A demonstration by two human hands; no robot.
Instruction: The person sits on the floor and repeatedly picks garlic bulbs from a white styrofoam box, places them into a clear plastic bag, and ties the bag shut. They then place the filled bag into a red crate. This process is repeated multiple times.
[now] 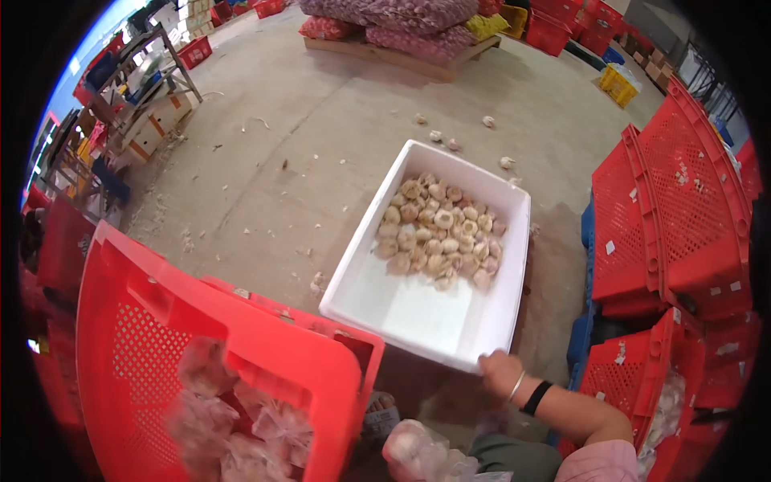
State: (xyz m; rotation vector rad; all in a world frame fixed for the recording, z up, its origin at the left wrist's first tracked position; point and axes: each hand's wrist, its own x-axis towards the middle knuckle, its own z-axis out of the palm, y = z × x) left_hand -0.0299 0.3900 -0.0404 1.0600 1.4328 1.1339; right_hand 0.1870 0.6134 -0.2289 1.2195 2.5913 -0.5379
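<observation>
My right hand (501, 372), with a bracelet and a black band at the wrist, grips the near right corner of a white foam box (415, 334). Many loose garlic bulbs (443, 226) are heaped at the box's far end, and its near floor is bare. My left hand is out of view. A clear plastic bag of garlic (415, 449) shows at the bottom edge, by my leg. At the lower left, a large red plastic crate (271, 337) holds several bagged portions of garlic (205, 422).
Stacked red crates (626, 223) stand on a blue pallet (585, 289) to the right. Mesh sacks (415, 36) lie on a wooden pallet (385, 54) at the far side. A few loose bulbs (488, 122) and skins litter the concrete floor (271, 150). A metal rack (171, 60) is at left.
</observation>
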